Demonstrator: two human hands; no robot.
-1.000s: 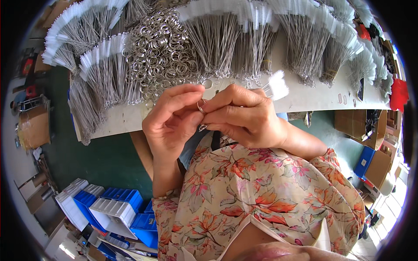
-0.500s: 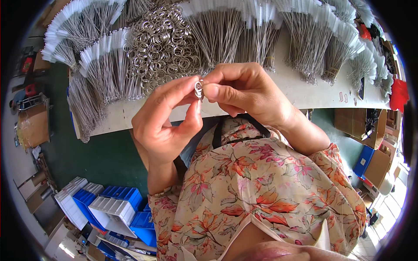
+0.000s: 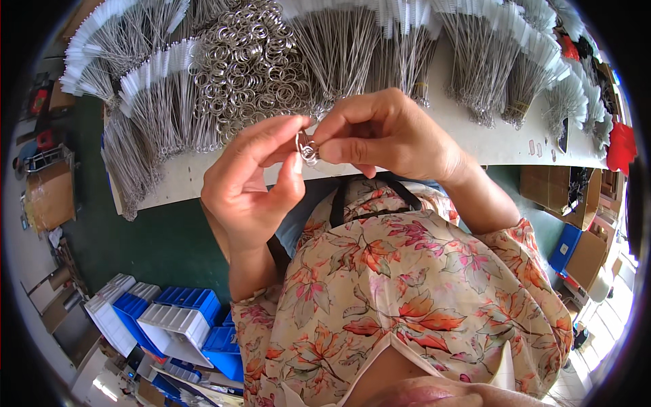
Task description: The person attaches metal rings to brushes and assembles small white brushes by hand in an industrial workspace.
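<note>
Between my fingertips, over the near edge of the table, are small silvery metal rings, several linked or bunched together. My left hand pinches one side of them with thumb and forefinger. From the other side my right hand grips them between thumb and bent forefinger. How the rings interlock is too small to tell. Just beyond the hands lies a large heap of metal split rings. Bundles of thin wire-handled brushes with white bristle ends flank the heap on both sides.
More brush bundles spread along the right of the white table, with a red cloth or bag at its far right end. Blue and white plastic bins are stacked at lower left. Cardboard boxes stand under the table's right side.
The rings have shifted slightly down and spread apart between my fingers. My left thumb has moved down and left, and my right fingers have curled in more.
</note>
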